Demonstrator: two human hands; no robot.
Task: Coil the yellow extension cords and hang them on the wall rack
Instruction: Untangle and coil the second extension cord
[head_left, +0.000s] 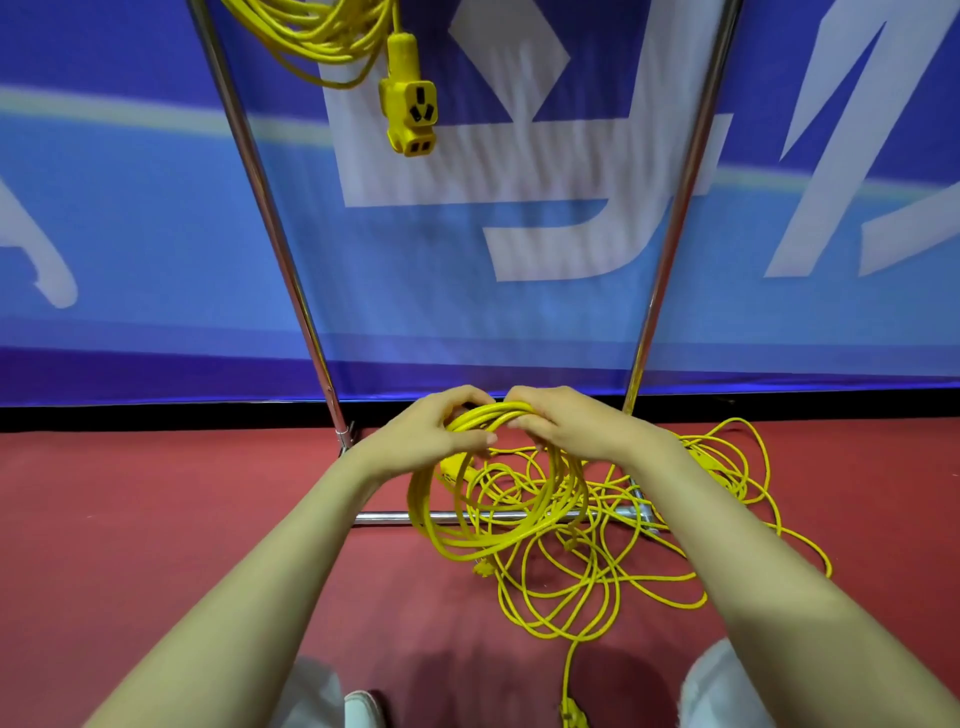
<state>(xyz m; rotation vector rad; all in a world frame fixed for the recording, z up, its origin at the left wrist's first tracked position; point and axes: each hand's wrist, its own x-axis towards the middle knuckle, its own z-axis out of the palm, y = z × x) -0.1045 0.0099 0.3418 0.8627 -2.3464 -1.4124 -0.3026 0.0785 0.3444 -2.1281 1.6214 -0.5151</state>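
While the yellow coil (422, 512) is gripped at its gathered top by the left hand (434, 434) and right hand (569, 423), above the floor (156, 519) at the rack's base bar (387, 516), it is judged light, limp, springy; best held there.

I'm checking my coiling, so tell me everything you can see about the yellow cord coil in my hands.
The coil is several round loops of yellow, plastic-looking extension cord bundled. The left hand and right hand grip its top side by side; the loops hang in front of the rack's lower bar, over loose cord tangled on the red floor.
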